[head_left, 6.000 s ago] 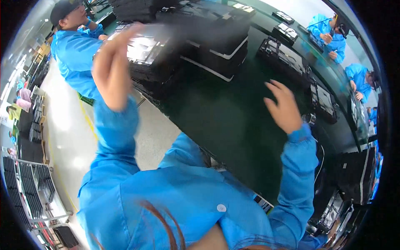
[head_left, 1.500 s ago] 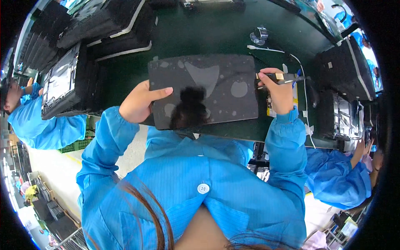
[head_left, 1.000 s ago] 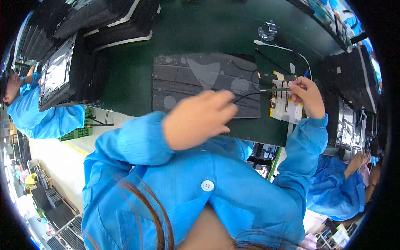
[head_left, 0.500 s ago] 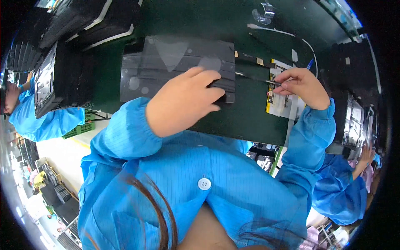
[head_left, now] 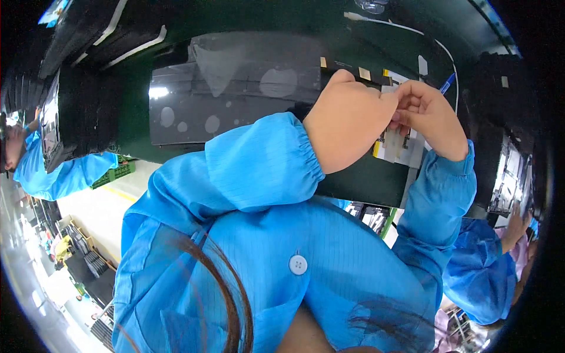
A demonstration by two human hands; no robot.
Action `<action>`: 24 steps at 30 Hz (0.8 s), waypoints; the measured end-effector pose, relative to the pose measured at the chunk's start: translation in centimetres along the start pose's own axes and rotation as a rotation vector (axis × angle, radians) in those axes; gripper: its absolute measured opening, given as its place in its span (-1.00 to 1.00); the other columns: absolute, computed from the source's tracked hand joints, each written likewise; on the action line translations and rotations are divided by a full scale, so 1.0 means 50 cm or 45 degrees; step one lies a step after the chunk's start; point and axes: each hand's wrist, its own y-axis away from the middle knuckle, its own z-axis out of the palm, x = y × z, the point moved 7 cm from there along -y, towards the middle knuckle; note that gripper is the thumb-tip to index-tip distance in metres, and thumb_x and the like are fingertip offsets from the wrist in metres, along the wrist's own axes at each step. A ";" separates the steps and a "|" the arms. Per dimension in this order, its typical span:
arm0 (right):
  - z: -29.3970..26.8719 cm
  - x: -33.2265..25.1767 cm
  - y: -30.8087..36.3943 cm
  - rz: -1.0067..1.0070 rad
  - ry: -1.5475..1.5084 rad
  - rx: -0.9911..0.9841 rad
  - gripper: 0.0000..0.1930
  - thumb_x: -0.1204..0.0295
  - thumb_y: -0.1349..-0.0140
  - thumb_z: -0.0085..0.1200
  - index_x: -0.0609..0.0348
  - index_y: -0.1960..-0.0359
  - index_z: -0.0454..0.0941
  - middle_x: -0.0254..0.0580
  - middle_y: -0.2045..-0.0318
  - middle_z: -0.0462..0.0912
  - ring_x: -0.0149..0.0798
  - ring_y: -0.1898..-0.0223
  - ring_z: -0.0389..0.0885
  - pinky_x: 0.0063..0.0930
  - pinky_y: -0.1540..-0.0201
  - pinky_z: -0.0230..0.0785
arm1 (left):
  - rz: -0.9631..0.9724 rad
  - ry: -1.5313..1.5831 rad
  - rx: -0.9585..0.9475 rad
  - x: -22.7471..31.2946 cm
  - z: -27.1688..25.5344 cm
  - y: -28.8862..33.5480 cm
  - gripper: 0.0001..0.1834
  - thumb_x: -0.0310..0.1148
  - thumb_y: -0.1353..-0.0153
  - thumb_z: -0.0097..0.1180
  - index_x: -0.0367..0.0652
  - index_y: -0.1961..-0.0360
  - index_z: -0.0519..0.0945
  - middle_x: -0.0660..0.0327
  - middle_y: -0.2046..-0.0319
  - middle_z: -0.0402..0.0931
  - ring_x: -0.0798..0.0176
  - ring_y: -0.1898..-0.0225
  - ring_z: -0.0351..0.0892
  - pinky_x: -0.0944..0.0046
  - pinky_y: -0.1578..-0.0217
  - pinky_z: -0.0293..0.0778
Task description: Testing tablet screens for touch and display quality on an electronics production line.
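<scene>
My left hand point(head_left: 352, 122) has its back toward me and reaches over to the right, its fingers curled and mostly hidden. It meets my right hand point(head_left: 434, 120), whose thumb and fingertips are pinched together. What either hand holds is hidden between them. Beneath the hands lie white and yellow-edged sheets or strips point(head_left: 405, 150) with small dark parts. A flat, glossy black panel point(head_left: 229, 88) with pale patches of film or reflection lies on the dark green table, left of my hands.
Stacks of black panels point(head_left: 88, 112) stand at the left. A white cable point(head_left: 400, 28) curves along the back right, beside a blue pen point(head_left: 448, 83). Small tan tabs point(head_left: 364, 74) lie behind my hands. Co-workers in blue sleeves point(head_left: 479, 270) are at both sides.
My left hand has moved right from over the black panel to meet my right hand. The thin dark rod with a metal tip, earlier in my right fingers, no longer shows.
</scene>
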 end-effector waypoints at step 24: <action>-0.009 -0.019 0.001 -0.153 0.553 0.326 -0.88 0.52 0.04 0.17 0.23 0.47 0.49 -0.45 0.65 0.41 -0.64 0.64 0.23 -0.73 0.61 0.08 | -0.082 -0.101 0.001 -0.015 -0.002 0.003 -0.95 -0.43 0.07 0.10 -0.14 0.55 0.50 0.15 0.59 0.45 0.08 0.42 0.47 0.14 0.28 0.28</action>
